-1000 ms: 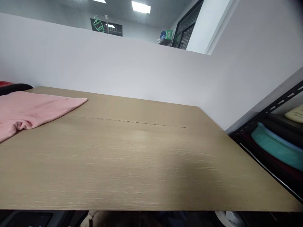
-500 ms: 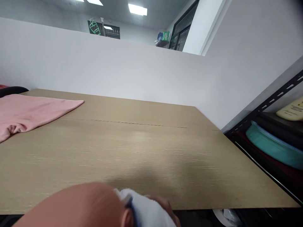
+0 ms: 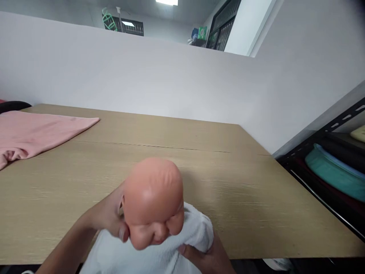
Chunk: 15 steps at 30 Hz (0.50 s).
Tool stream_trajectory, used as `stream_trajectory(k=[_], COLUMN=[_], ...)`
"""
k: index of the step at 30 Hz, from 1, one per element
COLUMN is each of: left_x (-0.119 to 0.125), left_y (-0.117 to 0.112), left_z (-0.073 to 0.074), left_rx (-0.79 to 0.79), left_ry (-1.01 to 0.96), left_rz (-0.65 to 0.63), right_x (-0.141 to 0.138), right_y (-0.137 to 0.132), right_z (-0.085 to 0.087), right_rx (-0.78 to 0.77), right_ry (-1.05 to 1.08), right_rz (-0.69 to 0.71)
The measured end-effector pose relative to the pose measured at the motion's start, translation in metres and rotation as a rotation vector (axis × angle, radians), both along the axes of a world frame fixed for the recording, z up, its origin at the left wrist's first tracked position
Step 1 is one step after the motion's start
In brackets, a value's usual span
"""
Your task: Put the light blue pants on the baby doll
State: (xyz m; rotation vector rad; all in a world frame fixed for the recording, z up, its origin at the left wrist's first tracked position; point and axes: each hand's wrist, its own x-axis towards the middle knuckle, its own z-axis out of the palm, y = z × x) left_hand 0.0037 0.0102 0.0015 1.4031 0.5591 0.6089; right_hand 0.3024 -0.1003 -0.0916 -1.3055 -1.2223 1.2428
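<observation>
A baby doll (image 3: pixel 155 198) with a bald head and closed eyes is held up above the table's near edge. White towelling cloth (image 3: pixel 134 257) wraps its body. My left hand (image 3: pixel 114 217) grips the side of the doll's head, the thumb by its cheek and the fingers hidden behind the head. On the other side my right hand (image 3: pixel 205 255) holds the wrapped body, its thumb pressed on the cloth. Most of that hand's fingers are out of sight behind the cloth.
The wooden table (image 3: pixel 159 133) ends at a white wall (image 3: pixel 148 83). A pink cloth (image 3: pixel 42 131) lies at the left, near a dark curved object (image 3: pixel 14 105). At the right, a black shelf (image 3: pixel 302 171) holds a teal basin-like item (image 3: pixel 336 173).
The doll has come up and further into view, its face now showing. My left hand is now visible at its head. The view has shifted slightly.
</observation>
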Motion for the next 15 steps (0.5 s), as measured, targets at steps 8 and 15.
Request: stream_trajectory(k=[8, 15], left_x=[0.033, 0.044], left_y=[0.079, 0.144], left_z=[-0.032, -0.075], left_rx=[-0.078, -0.279], left_ry=[-0.311, -0.366], left_rz=[-0.132, -0.182], right_x=[0.006, 0.022], right_y=[0.037, 0.086], right_z=[0.034, 0.049], right_rx=[-0.224, -0.191], right_ry=[0.028, 0.091], right_rz=[-0.094, 0.057])
